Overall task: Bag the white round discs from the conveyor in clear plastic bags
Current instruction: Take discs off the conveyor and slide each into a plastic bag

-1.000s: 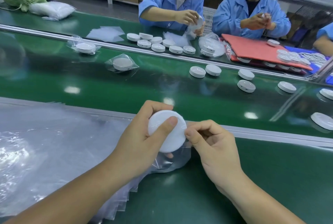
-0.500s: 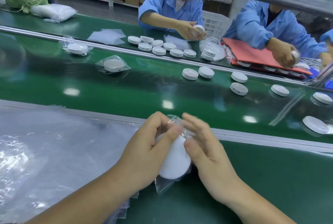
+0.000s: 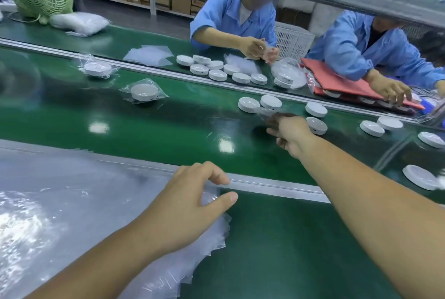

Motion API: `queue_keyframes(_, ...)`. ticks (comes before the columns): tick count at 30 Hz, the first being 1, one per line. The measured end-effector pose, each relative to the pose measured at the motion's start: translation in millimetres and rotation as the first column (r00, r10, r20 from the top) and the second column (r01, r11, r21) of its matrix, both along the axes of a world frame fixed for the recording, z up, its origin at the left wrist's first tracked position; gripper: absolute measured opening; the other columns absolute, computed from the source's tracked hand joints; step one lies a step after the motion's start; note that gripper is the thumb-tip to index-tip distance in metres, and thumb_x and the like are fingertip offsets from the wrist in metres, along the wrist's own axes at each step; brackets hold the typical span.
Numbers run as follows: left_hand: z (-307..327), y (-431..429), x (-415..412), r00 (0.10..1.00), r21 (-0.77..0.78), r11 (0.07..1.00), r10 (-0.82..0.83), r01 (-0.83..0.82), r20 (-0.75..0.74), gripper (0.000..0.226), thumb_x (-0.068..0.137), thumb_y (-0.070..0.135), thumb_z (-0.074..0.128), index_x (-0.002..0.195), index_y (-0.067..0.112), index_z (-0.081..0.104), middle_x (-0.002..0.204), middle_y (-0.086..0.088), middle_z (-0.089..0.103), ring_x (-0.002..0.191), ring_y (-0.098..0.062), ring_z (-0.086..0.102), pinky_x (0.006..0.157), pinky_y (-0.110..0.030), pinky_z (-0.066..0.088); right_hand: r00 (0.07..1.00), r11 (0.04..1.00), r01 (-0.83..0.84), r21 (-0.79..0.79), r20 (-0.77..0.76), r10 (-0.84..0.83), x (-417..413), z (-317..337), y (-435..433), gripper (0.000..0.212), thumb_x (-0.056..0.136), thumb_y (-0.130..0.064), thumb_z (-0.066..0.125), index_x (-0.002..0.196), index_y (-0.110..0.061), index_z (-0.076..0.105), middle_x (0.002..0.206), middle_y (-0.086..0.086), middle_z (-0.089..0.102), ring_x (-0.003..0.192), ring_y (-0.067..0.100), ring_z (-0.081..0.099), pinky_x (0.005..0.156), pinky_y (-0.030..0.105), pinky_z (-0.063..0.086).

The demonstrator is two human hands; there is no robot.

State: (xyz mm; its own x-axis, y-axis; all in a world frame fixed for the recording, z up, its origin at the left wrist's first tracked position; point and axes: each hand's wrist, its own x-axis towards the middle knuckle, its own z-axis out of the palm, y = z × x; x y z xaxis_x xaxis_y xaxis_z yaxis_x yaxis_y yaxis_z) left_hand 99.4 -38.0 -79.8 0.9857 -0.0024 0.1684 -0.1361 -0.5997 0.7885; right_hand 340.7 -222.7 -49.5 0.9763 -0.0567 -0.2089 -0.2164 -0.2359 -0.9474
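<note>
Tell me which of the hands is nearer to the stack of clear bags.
Left. The left hand rests on the stack of clear bags; the right hand reaches over the conveyor, near loose white discs.

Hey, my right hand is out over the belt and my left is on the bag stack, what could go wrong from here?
One: the right hand is blurred with motion right beside a loose white disc; it may knock that disc along the conveyor belt. Two: the stack of clear bags is fanned out at its edge under the left hand, so the fingers may lift several bags at once or slide the stack.
</note>
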Motion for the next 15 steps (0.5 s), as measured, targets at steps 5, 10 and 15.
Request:
queue_keyframes(5, -3.1, 20.4, 5.4, 0.998, 0.235, 0.970, -0.062, 0.066, -0.024, 0.025, 0.088, 0.065, 0.055, 0.108, 0.051, 0.056, 0.112, 0.035, 0.055, 0.116, 0.011, 0.040, 0.096, -0.016, 0.037, 0.943, 0.918, -0.290, -0.271, 0.084, 0.323, -37.5, -15.2, 7.3, 0.015, 0.102, -0.032, 0.058, 0.103, -0.029, 0.072, 0.094, -0.015, 0.079, 0.077, 0.005, 0.076, 0.058, 0.023, 0.048)
queue_keyframes(10, -10.3, 24.4, 7.7, 0.985, 0.422, 0.892, -0.170, 0.159, -0.012, 0.033, 0.088, 0.065, 0.057, 0.117, 0.048, 0.062, 0.115, 0.039, 0.056, 0.117, 0.013, 0.039, 0.103, -0.018, 0.033, 0.826, 0.786, -0.358, -0.504, 0.222, 0.518, -104.5, -47.3, -28.3, 0.008, 0.095, -0.039, 0.067, 0.092, -0.042, 0.074, 0.092, -0.023, 0.075, 0.087, 0.002, 0.070, 0.080, 0.024, 0.053)
queue_keyframes(15, -20.7, 10.0, 7.7, 0.980, 0.463, 0.874, -0.193, 0.150, 0.046, 0.034, 0.093, 0.065, 0.051, 0.118, 0.049, 0.066, 0.135, 0.035, 0.052, 0.130, 0.009, 0.035, 0.109, -0.015, 0.026, 0.743, 0.767, -0.197, -0.610, 0.418, 0.523, -137.6, -66.1, -55.3, 0.010, 0.092, -0.045, 0.068, 0.101, -0.047, 0.070, 0.126, -0.032, 0.061, 0.137, 0.002, 0.041, 0.112, 0.039, 0.042)
